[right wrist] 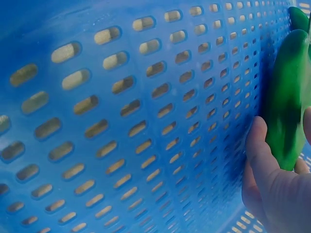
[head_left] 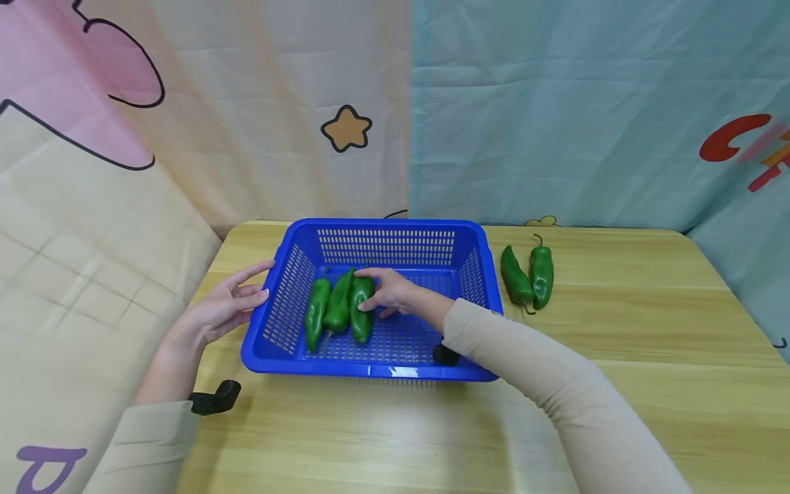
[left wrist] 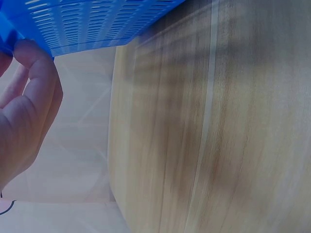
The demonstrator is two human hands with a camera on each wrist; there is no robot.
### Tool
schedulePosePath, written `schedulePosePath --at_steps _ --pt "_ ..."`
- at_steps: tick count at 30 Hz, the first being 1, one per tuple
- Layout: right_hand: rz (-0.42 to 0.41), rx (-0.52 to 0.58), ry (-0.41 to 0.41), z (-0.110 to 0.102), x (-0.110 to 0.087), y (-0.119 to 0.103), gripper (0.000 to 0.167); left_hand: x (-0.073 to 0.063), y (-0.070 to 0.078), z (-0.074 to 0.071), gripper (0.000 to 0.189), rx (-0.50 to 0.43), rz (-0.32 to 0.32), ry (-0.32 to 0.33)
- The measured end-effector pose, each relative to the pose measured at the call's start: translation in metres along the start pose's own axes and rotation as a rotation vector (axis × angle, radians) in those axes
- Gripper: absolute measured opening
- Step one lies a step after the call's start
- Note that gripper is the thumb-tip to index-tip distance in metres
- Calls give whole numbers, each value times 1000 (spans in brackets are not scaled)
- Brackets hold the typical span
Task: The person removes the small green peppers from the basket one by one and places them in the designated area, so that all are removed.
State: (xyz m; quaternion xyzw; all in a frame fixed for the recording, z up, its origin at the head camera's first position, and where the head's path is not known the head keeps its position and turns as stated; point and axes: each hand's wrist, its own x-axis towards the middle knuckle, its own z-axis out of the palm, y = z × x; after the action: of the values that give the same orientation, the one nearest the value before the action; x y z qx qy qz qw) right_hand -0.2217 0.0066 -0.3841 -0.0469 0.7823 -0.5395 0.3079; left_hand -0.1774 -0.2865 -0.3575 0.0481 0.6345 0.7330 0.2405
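A blue perforated plastic basket point(head_left: 395, 371) stands on the wooden table. Inside it, toward the left, three long green peppers lie side by side: a left one point(head_left: 317, 312), a middle one point(head_left: 338, 307) and a right one point(head_left: 361, 317). My right hand point(head_left: 390, 289) reaches into the basket and grips the right pepper point(right wrist: 284, 107) between thumb and fingers. At the basket's left rim, my left hand point(head_left: 223, 302) has its fingers spread, with fingertips against the edge. In the left wrist view, the left thumb point(left wrist: 36, 63) touches the basket's corner.
Right of the basket, two more green peppers lie on the table point(head_left: 617, 309), one tilted point(head_left: 516, 274) and one straighter point(head_left: 542, 276). Printed curtains point(head_left: 555, 123) hang behind the table and along both sides. A black wrist camera point(head_left: 216, 398) sticks out from the left wrist.
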Motion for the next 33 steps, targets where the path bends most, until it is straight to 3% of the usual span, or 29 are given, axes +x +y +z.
schedulePosePath --at_steps 9,19,29,33 --pt "-21 -19 -27 3 3 -2 74 -2 -2 -5 44 -7 33 -36" --pt "-2 -7 -54 -3 2 1 78 0 -1 -2 44 -24 26 -43" --pt "-32 -62 -93 -1 1 0 77 0 -2 -3 43 -28 28 -45" --pt "-94 -147 -63 0 0 -1 77 1 -2 -2 43 -25 30 -40"
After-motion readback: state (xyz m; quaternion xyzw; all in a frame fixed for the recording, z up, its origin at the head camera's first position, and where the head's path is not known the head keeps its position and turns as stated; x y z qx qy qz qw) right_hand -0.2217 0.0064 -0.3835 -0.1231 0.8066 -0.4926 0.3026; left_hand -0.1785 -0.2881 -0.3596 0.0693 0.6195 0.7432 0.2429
